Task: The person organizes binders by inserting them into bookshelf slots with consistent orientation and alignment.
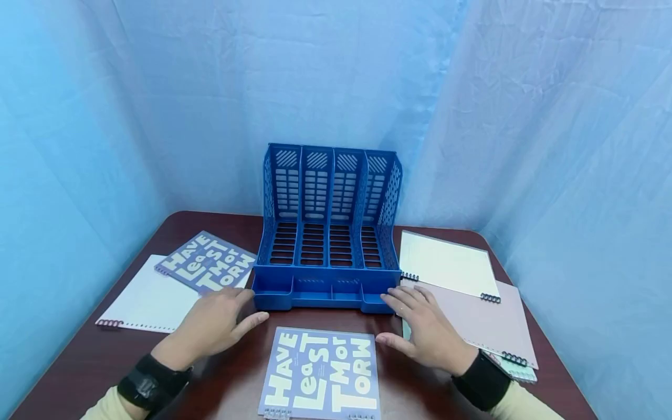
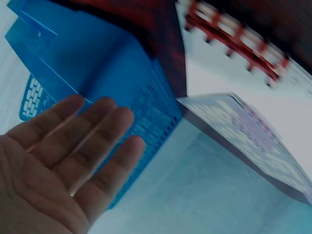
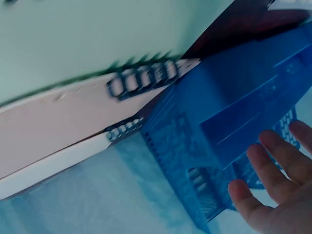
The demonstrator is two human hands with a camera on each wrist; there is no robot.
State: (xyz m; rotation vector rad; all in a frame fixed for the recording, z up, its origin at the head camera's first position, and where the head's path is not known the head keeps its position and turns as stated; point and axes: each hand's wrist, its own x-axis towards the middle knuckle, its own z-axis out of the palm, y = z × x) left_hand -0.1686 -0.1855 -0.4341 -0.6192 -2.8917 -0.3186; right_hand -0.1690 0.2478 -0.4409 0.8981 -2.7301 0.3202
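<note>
Left hand, fingers straight, gripping nothing, sits at eight o'clock of the rack on the bench; notebook at six; right hand, fingers relaxed, holding nothing, at four. Steadying needs evenly matched pressure.

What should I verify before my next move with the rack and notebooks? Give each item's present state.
1. Rack upright: ok, it stands behind the front notebook.
2. Hands free: ok, the left hand and right hand hold nothing.
3. Hands off the rack: cannot tell, fingers are close at both front corners, contact unclear.
4. Front notebook flat: ok, lettered cover up.
5. Left notebooks aligned: not ok, a lettered one lies askew on a white one.
6. Right pile squared: not ok, edges overlap unevenly.
</note>
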